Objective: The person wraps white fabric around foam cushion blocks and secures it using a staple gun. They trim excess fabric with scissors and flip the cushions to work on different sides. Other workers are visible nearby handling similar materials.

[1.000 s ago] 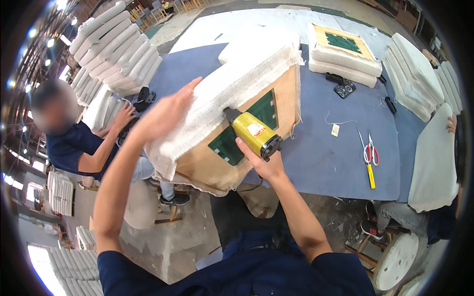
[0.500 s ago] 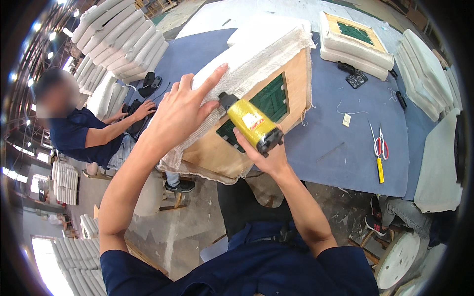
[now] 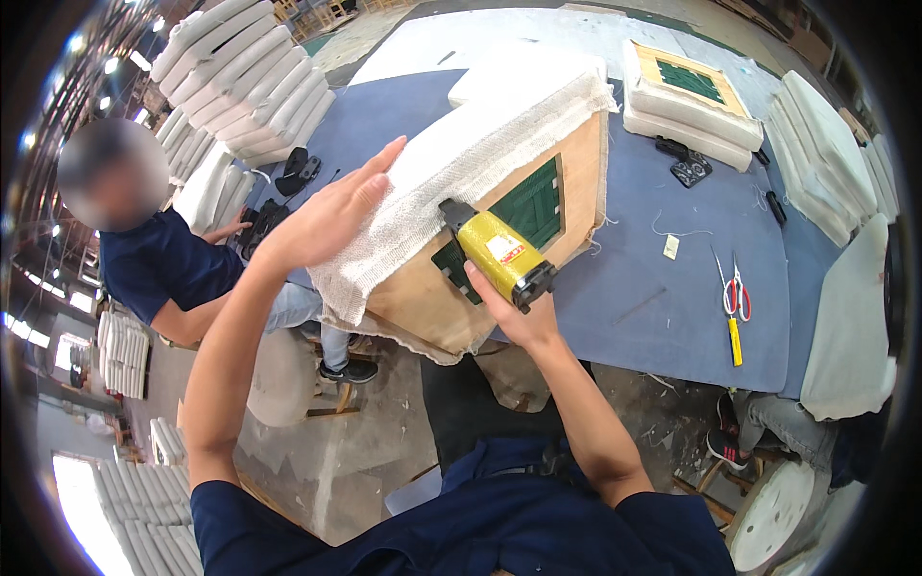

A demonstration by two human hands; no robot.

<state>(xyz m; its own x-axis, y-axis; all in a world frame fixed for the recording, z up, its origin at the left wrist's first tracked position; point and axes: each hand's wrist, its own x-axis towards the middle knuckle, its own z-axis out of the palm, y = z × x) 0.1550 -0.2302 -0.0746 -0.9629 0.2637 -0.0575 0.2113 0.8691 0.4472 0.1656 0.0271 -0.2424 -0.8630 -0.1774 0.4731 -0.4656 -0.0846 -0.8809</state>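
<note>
The right grip (image 3: 523, 312) is clamped around the yellow tool (image 3: 497, 252), fingers wrapped on its body, with the tool's black rear end projecting past the hand. The tool's dark nose points up and left of this grip, at the edge of the cloth (image 3: 480, 144) on the cushion (image 3: 403, 300).

The left grip (image 3: 331, 221) is unclosed: a flat hand, fingers straight and close together, laid along the cloth to the left of the tool. Whether the whole palm touches the cloth I cannot tell.

The cushion is ahead of and between both grips, tilted, its board (image 3: 576, 168) facing the person. Green webbing (image 3: 533, 211) shows in the board's cutout, just above and beside the right grip, and the tool covers part of it.

Right of the right grip, on the blue counter (image 3: 615, 331), lie a small tag (image 3: 670, 247), scissors (image 3: 745, 302) and, just below these, a yellow handle (image 3: 736, 344). Farther ahead and to the right are a black case (image 3: 690, 171) and a pile (image 3: 687, 132) of cushions.

Well left of the left grip sits a co-worker (image 3: 173, 264), a hand near black gear (image 3: 254, 228); beyond rises a tall stack (image 3: 250, 91).
</note>
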